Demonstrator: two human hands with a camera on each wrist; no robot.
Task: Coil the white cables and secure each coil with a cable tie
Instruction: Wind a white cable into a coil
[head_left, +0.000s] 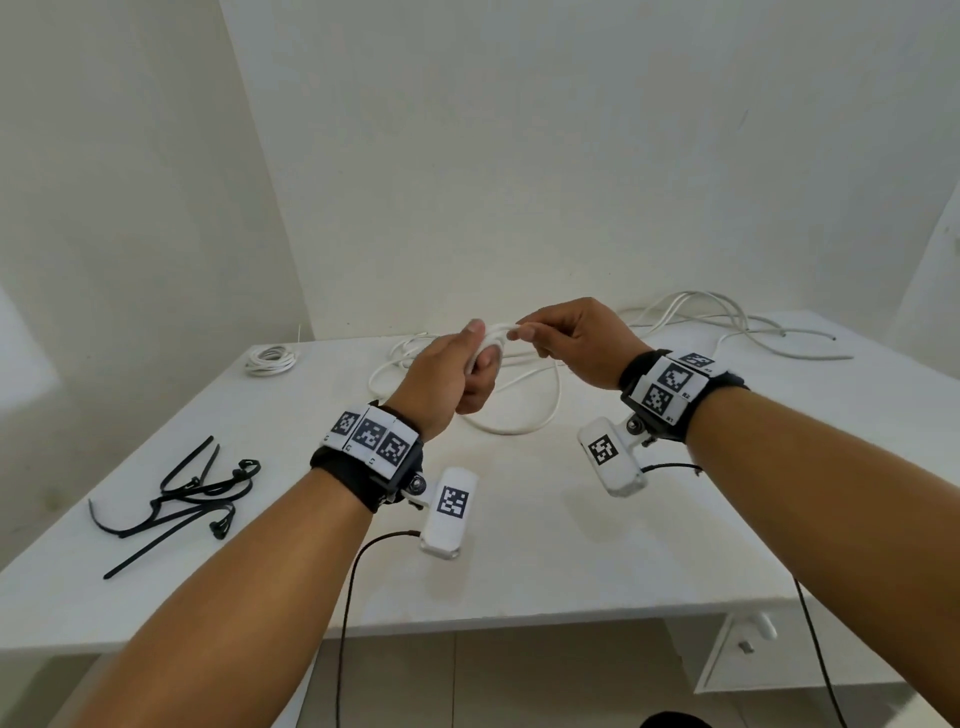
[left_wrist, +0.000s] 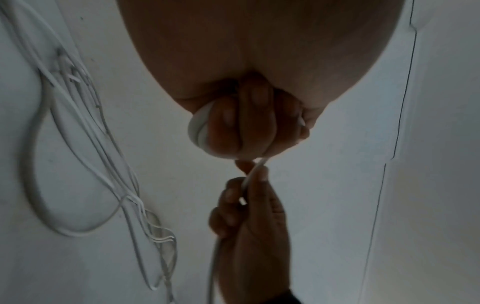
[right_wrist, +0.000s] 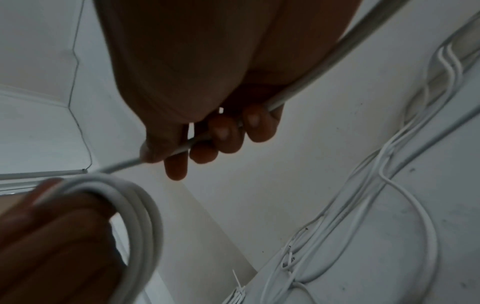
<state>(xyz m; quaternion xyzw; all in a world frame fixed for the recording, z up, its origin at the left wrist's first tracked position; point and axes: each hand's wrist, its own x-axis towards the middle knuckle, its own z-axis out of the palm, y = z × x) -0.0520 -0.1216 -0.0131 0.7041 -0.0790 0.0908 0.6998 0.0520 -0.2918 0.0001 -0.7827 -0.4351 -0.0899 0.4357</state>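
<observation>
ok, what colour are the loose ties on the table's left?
Black. The ties show best in the head view, against the white table.

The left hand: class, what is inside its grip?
The left hand grips a small coil of white round cable, several loops wrapped around its fingers. The right hand pinches the strand feeding it. The curled fingers cover part of the coil.
</observation>
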